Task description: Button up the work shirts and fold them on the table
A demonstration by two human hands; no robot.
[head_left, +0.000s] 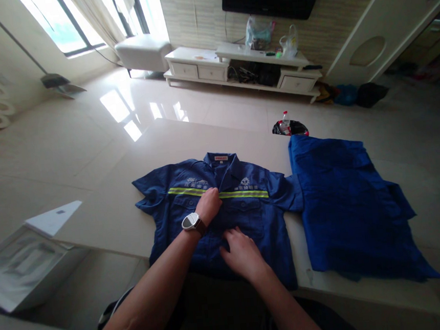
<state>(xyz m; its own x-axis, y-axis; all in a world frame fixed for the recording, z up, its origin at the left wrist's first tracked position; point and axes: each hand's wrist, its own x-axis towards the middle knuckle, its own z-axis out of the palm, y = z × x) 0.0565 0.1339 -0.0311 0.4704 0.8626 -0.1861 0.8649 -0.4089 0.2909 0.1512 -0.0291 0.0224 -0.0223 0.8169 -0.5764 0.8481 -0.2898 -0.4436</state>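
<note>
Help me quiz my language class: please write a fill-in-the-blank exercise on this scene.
The shirt under the left hand and right hand is coloured ____.
Nearest the watch is the ____ hand.
The bottle cap is ____.
In the picture, the cloth lies to the ____ of the shirt.

Missing words: blue; left; red; right.

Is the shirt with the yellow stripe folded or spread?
Spread: the shirt lies front up on the table, its collar at the far side and both sleeves out sideways.
</note>
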